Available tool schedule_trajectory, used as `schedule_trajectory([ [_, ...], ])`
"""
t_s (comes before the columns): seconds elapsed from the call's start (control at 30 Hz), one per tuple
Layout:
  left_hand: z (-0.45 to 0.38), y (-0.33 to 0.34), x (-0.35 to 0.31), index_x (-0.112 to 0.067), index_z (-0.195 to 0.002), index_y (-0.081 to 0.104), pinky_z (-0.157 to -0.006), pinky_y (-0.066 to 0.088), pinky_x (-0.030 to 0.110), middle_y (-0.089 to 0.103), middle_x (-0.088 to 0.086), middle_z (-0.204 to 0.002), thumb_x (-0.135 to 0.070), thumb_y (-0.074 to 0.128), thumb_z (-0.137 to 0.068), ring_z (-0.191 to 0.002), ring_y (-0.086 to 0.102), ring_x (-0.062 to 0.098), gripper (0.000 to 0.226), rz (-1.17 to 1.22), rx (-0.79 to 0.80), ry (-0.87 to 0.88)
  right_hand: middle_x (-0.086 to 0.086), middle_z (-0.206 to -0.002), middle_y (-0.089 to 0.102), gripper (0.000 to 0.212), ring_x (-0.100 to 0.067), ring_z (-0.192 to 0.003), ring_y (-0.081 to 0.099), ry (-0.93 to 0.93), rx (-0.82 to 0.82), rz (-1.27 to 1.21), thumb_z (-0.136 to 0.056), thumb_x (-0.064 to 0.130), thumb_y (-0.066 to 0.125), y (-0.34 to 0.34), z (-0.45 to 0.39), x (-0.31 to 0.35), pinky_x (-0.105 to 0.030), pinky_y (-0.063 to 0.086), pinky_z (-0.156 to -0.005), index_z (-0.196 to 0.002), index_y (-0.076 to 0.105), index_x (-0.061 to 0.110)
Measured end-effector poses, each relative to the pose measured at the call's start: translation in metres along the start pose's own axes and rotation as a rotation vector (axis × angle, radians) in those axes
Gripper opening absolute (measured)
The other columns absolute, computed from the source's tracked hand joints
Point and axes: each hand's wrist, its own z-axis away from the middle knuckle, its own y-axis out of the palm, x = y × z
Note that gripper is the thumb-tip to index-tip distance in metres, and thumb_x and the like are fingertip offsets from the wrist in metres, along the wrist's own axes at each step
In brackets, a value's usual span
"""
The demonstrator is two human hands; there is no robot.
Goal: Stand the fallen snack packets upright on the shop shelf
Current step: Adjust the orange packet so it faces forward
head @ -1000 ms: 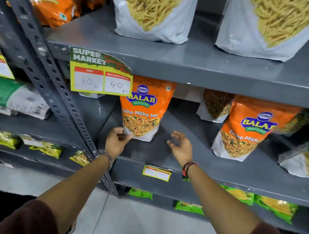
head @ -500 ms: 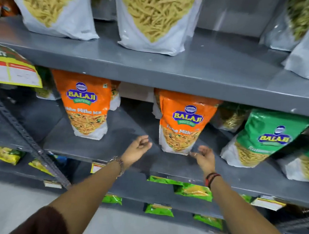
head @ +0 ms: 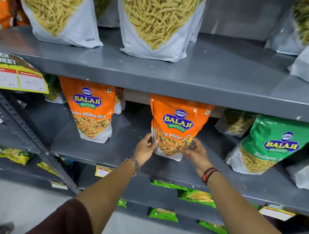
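Orange snack packet (head: 176, 125) upright on middle grey shelf (head: 130, 151), top edge tucked under lip of shelf above, base resting on shelf surface. Held at lower part from both sides: left hand (head: 145, 149) pressed on packet's left edge, fingers curled around it; right hand (head: 195, 153) on lower right front, fingers spread over the clear window, ring visible on one finger. Both grips partly closed on the packet, not fully clenched. Metal watch (head: 132, 162) on left wrist, red-and-black band (head: 209, 174) on right wrist, dark sleeve (head: 62, 219) at left elbow.

Second orange packet (head: 91, 109) upright further left on same shelf, well apart from the held one. Green packet (head: 268, 143) to the right, leaning back, tilted. More packets behind these, partly hidden.

Upper shelf (head: 207, 74): white pouches of yellow sticks (head: 156, 21) standing in a row. Yellow price card (head: 17, 76) hanging at left, handwritten 80 and 40. Slotted metal upright (head: 31, 136) running diagonally below it. Lower shelves: small green and yellow packets (head: 196, 196) lying flat, small price tags (head: 102, 170) on shelf edge.
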Motion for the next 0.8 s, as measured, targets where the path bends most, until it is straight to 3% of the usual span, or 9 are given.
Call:
schedule_trajectory([
  [0.3,-0.005,-0.032,0.007,-0.012,-0.124,0.049,-0.094,0.046,0.031,0.061,0.008,-0.127,-0.030,0.050,-0.091,-0.117,0.057,0.023,0.037,-0.056,-0.015,-0.024,-0.008,-0.135,0.052,0.066,-0.026,-0.124,0.050,-0.018,-0.018,-0.027,-0.075,0.005,0.072,0.032,0.003,0.001,-0.046,0.045,-0.103,-0.132,0.042,0.015],
  [0.8,-0.005,-0.034,0.009,-0.014,-0.128,0.048,-0.098,0.044,0.037,0.057,0.009,-0.133,-0.033,0.049,-0.091,-0.123,0.053,0.025,0.042,-0.069,-0.025,-0.065,-0.011,-0.138,0.052,0.063,-0.028,-0.126,0.050,0.005,-0.045,-0.040,-0.075,0.006,0.072,0.034,0.002,0.000,-0.051,0.045,-0.103,-0.131,0.044,0.016],
])
